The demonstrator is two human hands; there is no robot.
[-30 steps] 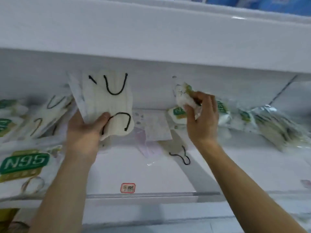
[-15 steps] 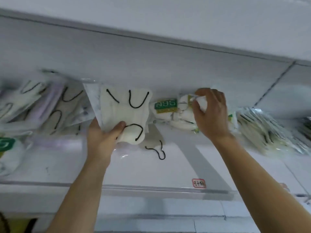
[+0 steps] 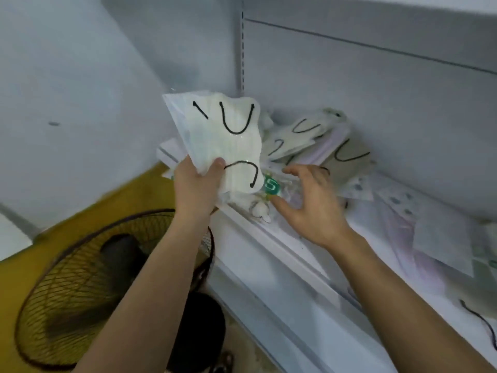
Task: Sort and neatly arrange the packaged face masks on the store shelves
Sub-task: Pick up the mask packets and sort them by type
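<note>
My left hand [image 3: 196, 189] grips the lower edge of a clear packet of white masks with black ear loops [image 3: 223, 141], held upright above the left end of the white shelf [image 3: 271, 238]. My right hand [image 3: 312, 203] hovers with spread fingers over a crumpled packet with a green N95 label [image 3: 271, 189] lying at the shelf's front left corner; thumb and fingertips are close to it without closing. Behind lies a loose pile of similar black-loop mask packets [image 3: 322, 141].
A black standing fan [image 3: 88, 286] sits below left of the shelf on a yellow floor. More flat mask packets [image 3: 430, 232] lie along the shelf to the right. A grey back panel and side wall enclose the shelf.
The view has swung left to the shelf's end. My right hand has let go of the N95 packet, which now lies at the left corner. My left hand keeps its packet.
</note>
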